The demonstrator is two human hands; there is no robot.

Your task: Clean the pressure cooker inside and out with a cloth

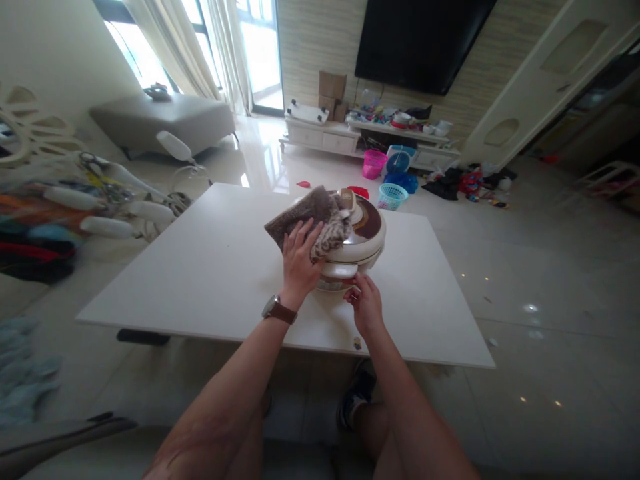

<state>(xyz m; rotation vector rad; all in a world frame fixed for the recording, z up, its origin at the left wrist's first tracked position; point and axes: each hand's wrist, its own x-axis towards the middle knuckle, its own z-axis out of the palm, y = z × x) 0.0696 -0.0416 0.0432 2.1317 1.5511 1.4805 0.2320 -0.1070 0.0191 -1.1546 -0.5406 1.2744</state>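
Observation:
A round cream electric cooker (379,241) with a shiny brown lid stands on the white table (200,267). A brown patterned cloth (295,212) is draped against the left side of its lid. My left hand (301,263) holds this cloth against the cooker, its fingers laid over the fabric and a watch on the wrist. At the cooker's front, my right hand (367,307) has its fingers curled, with the fingertips at the right end of the pale front handle (339,271). The underside of the cloth and the far side of the cooker are hidden.
A small sticker (357,343) is at the table's near edge. Beyond the table are a pink basket (374,164), a light blue basket (393,196) and a low cabinet (320,139). A white multi-armed lamp (150,212) lies to the left, beside piled cloth.

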